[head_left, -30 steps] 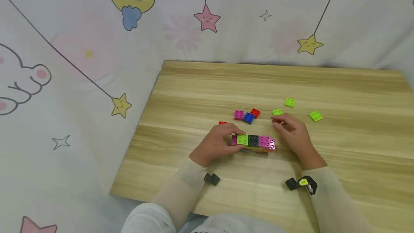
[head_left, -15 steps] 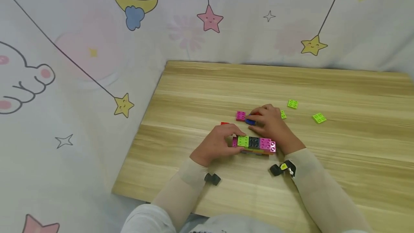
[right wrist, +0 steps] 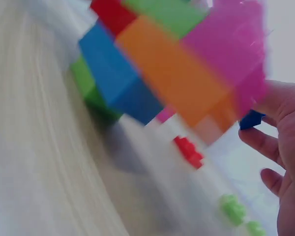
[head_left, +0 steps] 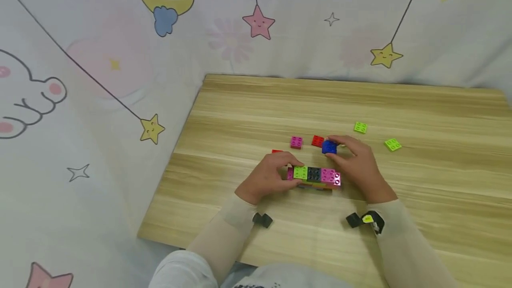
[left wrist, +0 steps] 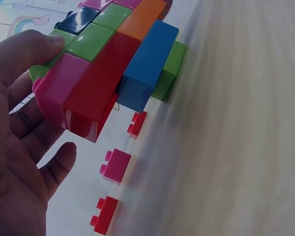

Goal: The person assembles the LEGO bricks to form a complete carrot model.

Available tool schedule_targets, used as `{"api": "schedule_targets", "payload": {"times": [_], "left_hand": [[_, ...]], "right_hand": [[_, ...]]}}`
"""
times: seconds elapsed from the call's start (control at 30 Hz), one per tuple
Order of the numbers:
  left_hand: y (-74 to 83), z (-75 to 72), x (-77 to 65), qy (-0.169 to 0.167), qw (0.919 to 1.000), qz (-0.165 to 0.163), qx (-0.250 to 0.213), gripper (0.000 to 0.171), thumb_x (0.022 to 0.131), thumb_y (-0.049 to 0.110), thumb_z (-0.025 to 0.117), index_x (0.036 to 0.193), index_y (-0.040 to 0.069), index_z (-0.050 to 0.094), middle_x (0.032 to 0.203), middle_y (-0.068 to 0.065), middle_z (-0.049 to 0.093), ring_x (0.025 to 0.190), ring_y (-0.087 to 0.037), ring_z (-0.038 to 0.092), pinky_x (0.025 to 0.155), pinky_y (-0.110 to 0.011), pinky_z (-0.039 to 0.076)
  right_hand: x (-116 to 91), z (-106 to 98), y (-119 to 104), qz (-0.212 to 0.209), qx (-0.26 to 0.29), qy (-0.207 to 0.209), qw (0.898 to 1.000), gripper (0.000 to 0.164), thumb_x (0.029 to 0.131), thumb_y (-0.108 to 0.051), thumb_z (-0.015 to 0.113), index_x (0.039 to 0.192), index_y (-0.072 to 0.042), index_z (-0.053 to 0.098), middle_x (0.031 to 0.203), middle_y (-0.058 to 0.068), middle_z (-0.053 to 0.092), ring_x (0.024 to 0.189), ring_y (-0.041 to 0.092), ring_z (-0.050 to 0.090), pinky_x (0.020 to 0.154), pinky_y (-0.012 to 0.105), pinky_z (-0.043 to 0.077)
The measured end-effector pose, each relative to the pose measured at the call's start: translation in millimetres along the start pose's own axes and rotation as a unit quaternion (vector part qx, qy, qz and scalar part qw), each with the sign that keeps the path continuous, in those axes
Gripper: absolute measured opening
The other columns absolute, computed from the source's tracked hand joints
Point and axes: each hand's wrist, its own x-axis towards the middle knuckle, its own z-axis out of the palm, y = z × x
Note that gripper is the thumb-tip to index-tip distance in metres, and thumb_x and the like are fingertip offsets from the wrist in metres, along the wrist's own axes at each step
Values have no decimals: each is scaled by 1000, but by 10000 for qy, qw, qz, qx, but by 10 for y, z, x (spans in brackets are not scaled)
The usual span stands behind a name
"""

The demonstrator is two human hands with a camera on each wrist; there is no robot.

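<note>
My left hand (head_left: 269,178) grips the left end of a built row of toy building bricks (head_left: 314,174), thumb and fingers pinching its lime green top brick. The left wrist view shows the build in layers: a green brick (left wrist: 170,72) at the bottom, a blue brick (left wrist: 148,66) above it, then red and orange, with pink, green and black higher up. Behind the build's right end, my right hand (head_left: 360,166) pinches a small blue brick (head_left: 329,147) between thumb and fingertips. That brick shows only partly in the right wrist view, beside the build's pink end.
Behind the build lie a pink brick (head_left: 296,142) and a red brick (head_left: 318,141). Another red brick (head_left: 277,151) peeks out past the left hand. Lime green bricks (head_left: 360,127) lie to the right on the wooden table (head_left: 248,101). A printed cloth hangs behind.
My right hand swept left to the loose bricks, took hold of the blue one and drew it back right. The red brick beside it shifted slightly. My left hand stays on the build.
</note>
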Motion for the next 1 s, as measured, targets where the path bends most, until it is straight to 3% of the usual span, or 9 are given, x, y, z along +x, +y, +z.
{"api": "schedule_targets", "payload": {"times": [0.1,0.2,0.33,0.53,1.0], "left_hand": [[29,20,13,-8,10000,26,34,36,82,19,89,116,11,76,111,6,73,101,-4,62,91,-24,55],[58,41,24,-8,9999,54,98,37,84,21,89,116,11,76,112,5,73,103,-5,62,91,-23,54],[66,75,31,0,9998,18,182,37,84,22,89,118,12,75,114,6,73,107,-5,62,93,-23,54],[59,109,34,-23,9998,-11,215,38,83,22,89,118,13,75,114,6,73,109,-5,62,95,-23,53],[72,98,47,41,9996,187,216,37,83,18,89,116,11,76,112,4,73,106,-5,63,96,-20,51]], "right_hand": [[-148,-127,-138,-109,367,293,9988,45,81,-2,87,123,-11,74,120,8,74,113,7,63,98,23,48],[-255,-201,-288,-642,555,298,9959,51,72,8,89,119,-7,75,119,12,74,116,0,61,101,14,45],[-347,-235,-429,-1079,696,90,9917,55,67,10,91,117,-5,76,117,12,74,117,5,63,104,17,46],[-423,-242,-461,-1048,685,-84,9921,51,66,8,93,113,-7,79,114,9,76,110,15,66,103,18,44],[-406,-220,-453,-1256,699,-159,9895,49,66,10,92,111,-5,80,111,10,78,108,16,67,101,17,44]]}}
